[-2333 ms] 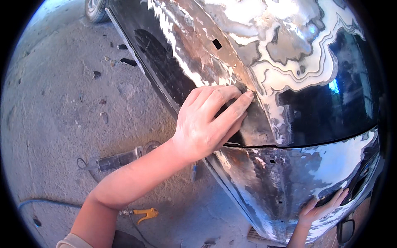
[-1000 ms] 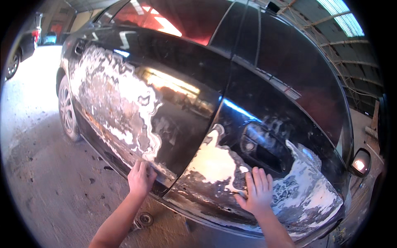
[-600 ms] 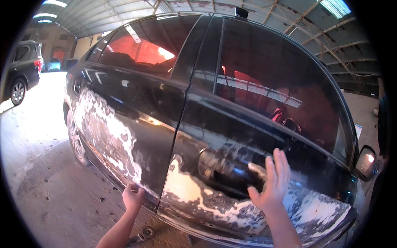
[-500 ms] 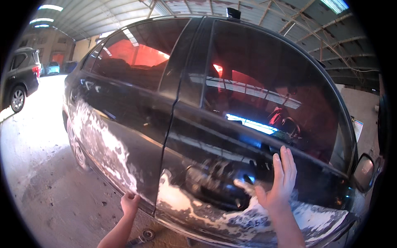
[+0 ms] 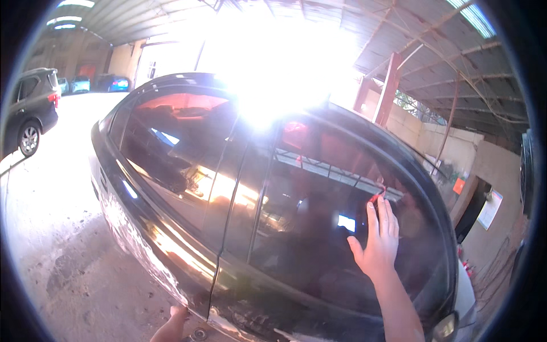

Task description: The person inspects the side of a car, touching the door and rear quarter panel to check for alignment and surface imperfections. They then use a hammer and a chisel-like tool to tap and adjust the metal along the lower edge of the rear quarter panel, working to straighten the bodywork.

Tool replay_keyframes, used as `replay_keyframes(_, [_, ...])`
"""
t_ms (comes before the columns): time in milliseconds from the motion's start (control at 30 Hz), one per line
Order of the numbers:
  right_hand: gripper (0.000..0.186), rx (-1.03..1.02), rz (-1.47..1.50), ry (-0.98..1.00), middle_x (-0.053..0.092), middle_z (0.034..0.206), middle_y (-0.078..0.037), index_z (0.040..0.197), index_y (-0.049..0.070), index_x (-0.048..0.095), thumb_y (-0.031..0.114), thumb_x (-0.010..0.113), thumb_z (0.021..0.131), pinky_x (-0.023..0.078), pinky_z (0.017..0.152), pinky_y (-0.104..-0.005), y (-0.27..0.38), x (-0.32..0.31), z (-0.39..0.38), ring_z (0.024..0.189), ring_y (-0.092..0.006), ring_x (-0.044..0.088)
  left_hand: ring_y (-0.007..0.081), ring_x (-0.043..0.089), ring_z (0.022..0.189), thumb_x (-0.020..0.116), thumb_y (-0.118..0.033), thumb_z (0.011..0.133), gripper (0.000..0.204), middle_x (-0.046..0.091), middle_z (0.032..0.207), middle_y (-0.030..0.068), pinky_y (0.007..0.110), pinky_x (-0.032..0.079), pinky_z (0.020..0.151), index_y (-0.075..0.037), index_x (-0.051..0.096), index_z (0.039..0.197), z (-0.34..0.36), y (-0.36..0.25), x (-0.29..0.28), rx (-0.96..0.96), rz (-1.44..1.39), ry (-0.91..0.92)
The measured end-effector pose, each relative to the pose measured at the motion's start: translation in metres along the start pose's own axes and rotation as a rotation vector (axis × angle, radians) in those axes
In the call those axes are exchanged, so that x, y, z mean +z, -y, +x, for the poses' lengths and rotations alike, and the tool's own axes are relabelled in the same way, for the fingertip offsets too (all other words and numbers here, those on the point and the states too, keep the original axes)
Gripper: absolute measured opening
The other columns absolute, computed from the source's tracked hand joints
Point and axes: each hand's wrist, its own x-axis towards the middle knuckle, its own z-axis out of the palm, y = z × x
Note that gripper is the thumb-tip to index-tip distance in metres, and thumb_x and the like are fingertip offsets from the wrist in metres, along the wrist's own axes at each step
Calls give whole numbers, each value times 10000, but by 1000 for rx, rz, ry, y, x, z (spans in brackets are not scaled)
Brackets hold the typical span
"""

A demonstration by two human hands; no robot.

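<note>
A black car (image 5: 154,228) fills the middle of the picture, side on. My right hand (image 5: 379,242) is raised before its dark front window (image 5: 319,245), fingers stretched out and thumb apart, holding nothing. Whether the palm touches the glass I cannot tell. My left hand (image 5: 179,313) is low by the bottom edge of the rear door, its fingers curled in. What they hold, if anything, is hidden. Pale sanded patches (image 5: 134,239) mark the lower rear door. More pale patching (image 5: 228,325) shows on the front door at the lower rim.
A round dark object (image 5: 199,334) lies on the grey floor beside my left wrist. The side mirror (image 5: 444,328) juts out at the lower right. Another dark car (image 5: 31,111) stands at the far left. A red post (image 5: 387,88) rises behind the car.
The view has tilted up, so the car sits lower and bright light shows above its roof. My right hand now appears before the window instead of the door panel. My left hand stays low.
</note>
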Motion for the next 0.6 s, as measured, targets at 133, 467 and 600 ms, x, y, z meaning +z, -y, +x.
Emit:
replay_keyframes(133, [884,39,-21,108,299,1491,-252,1414,7,372,413,751,726,272,1096,-533,-10,22,52,1379,-406,287,262,686,676,676,-278,847,310,688,784,133,399,552,576,-12,679,1005,-53,-67,-36,-348,-385,213])
replay_keyframes(467, [936,88,-32,234,325,1475,-277,1393,23,413,496,755,661,272,1082,-562,-20,15,62,1384,-420,295,298,672,790,661,-252,836,321,676,885,159,434,544,663,-58,660,1092,-139,-88,-164,-317,-188,471])
replay_keyframes(600, [928,79,36,209,318,1469,-293,1382,3,399,424,781,649,274,1076,-575,-19,20,63,1374,-445,295,312,667,836,656,-242,832,339,671,925,169,448,540,697,-77,653,1127,-176,-63,-219,-387,-134,471])
